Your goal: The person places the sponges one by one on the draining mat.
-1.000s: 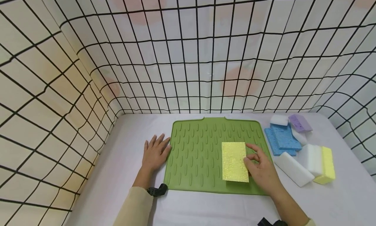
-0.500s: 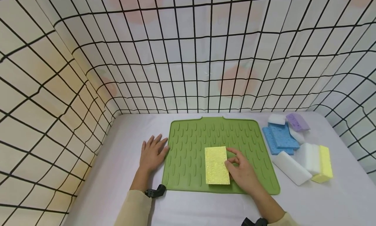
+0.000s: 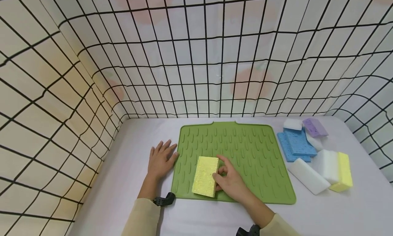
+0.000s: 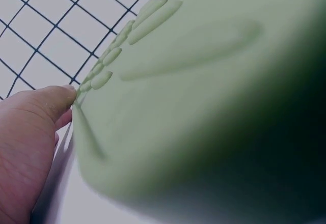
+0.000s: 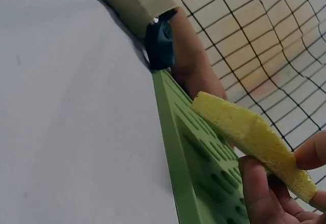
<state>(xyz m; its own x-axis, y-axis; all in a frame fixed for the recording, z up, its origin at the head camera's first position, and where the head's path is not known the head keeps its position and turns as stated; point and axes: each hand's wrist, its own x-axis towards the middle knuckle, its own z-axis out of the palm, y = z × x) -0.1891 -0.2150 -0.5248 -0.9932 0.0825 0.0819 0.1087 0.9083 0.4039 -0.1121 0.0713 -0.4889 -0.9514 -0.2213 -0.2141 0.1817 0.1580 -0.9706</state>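
A yellow rectangular sponge (image 3: 205, 176) is held by its right edge in my right hand (image 3: 231, 182), close over the left front part of a green ridged mat (image 3: 255, 150). In the right wrist view the thumb and fingers pinch one end of the sponge (image 5: 244, 132), which slants over the mat (image 5: 175, 147). My left hand (image 3: 161, 161) lies flat on the white table, fingers spread, along the mat's left edge. The left wrist view shows its thumb (image 4: 56, 102) right at the mat's rim.
Right of the mat lie two blue sponges (image 3: 299, 143), a purple sponge (image 3: 315, 127), several white foam blocks (image 3: 308, 176) and another yellow sponge (image 3: 344, 171). Black wire mesh (image 3: 215, 75) rises behind the table and along both sides.
My right hand has carried the yellow sponge leftward across the mat, and the sponge has turned slightly. My left hand has stayed in place.
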